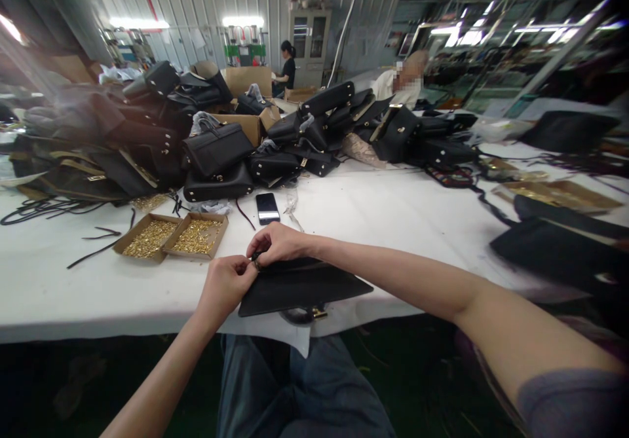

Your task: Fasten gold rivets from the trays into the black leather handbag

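Observation:
A black handbag (pixel 299 289) lies on the white table in front of me, its near edge close to the table's front. At its far left corner my left hand (pixel 230 283) pinches the bag's edge beside a small metal ring. My right hand (pixel 279 245) meets it there, fingers closed on a short black strap end at the same corner. What exactly sits between the fingertips is partly hidden. A gold-coloured metal fitting (pixel 319 312) sticks out from under the bag's near side.
Two cardboard trays (pixel 171 249) of small gold hardware stand left of my hands. A phone (pixel 267 209) lies just beyond them. Black handbags (pixel 216 150) are heaped across the back. More black pieces (pixel 555 245) lie at the right. Two people are farther off.

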Motion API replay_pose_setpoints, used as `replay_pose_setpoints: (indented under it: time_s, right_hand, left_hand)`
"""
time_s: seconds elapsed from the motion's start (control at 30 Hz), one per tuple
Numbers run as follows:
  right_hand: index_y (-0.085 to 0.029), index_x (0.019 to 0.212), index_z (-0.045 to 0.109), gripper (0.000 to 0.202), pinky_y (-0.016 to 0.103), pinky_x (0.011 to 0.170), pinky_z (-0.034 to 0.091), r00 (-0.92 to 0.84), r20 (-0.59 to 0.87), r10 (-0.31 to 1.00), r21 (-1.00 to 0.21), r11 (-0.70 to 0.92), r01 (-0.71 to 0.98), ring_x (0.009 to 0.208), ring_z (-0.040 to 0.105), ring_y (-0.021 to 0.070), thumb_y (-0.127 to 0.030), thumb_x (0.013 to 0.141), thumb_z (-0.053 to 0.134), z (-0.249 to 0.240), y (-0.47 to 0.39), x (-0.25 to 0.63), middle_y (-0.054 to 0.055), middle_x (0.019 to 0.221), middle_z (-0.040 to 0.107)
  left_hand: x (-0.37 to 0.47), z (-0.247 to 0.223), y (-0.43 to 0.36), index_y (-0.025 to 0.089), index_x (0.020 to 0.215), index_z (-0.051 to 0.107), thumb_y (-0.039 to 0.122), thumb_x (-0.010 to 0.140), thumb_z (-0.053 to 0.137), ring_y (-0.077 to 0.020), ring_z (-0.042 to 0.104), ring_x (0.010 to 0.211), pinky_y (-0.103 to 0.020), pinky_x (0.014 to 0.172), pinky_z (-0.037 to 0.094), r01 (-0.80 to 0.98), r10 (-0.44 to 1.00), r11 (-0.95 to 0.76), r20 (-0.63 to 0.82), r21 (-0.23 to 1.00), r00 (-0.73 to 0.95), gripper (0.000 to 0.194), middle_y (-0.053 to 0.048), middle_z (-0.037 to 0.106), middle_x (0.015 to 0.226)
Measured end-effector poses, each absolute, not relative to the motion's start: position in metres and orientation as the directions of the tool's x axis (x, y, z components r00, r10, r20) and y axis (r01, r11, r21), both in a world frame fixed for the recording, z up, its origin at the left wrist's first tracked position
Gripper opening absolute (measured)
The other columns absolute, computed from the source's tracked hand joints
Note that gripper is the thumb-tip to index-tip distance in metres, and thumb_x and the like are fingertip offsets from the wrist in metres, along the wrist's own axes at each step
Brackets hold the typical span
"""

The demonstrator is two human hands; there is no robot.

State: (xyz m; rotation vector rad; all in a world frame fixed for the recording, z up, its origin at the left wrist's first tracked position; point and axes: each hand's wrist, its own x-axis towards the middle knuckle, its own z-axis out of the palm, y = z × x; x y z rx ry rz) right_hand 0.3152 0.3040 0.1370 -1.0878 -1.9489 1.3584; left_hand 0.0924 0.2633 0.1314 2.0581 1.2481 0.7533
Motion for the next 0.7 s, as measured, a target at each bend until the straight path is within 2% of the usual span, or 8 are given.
replay_pose_setpoints:
  time_s: [0.13,0.27,0.5,0.7]
  right_hand:
    - [-0.018,0.107,0.086,0.036,0.019,0.063,0.046,-0.542,-0.026,0.84,-0.923,0.188,0.335,0.075,0.068,0.0145,-0.018,0.071,0.082,0.137,0.305,0.315,-0.001,0.081,0.077]
    - [-0.017,0.106,0.086,0.036,0.019,0.063,0.047,-0.544,-0.039,0.838,-0.929,0.169,0.329,0.076,0.069,0.0152,-0.018,0.071,0.081,0.138,0.305,0.314,0.0,0.081,0.077]
    - [-0.015,0.099,0.085,0.032,0.019,0.06,0.046,-0.474,-0.113,0.873,-0.966,0.015,0.258,0.068,0.066,0.0136,-0.02,0.067,0.084,0.137,0.307,0.308,0.0,0.076,0.077]
    - [-0.014,0.097,0.085,0.033,0.019,0.06,0.046,-0.473,-0.148,0.868,-0.955,-0.001,0.297,0.068,0.064,0.0129,-0.018,0.064,0.084,0.144,0.308,0.306,-0.001,0.075,0.076]
  left_hand:
    - [0.091,0.131,0.261,0.014,0.061,0.068,0.039,0.09,0.063,-0.0114,0.044,0.056,-0.026,0.055,0.027,0.535,0.91,-0.349,0.142,0.769,0.389,0.038,0.002,0.047,0.056]
    - [0.091,0.133,0.262,0.013,0.064,0.071,0.039,0.089,0.064,-0.0119,0.047,0.058,-0.026,0.055,0.029,0.541,0.914,-0.335,0.128,0.772,0.384,0.037,0.001,0.051,0.056]
    - [0.095,0.129,0.272,0.012,0.068,0.075,0.039,0.086,0.064,-0.0132,0.049,0.061,-0.025,0.057,0.03,0.506,0.928,-0.273,0.085,0.818,0.363,0.034,0.0,0.053,0.058]
    - [0.087,0.127,0.271,0.013,0.066,0.074,0.043,0.09,0.062,-0.0125,0.04,0.06,-0.027,0.056,0.023,0.465,0.918,-0.235,0.038,0.853,0.395,0.04,0.001,0.048,0.058]
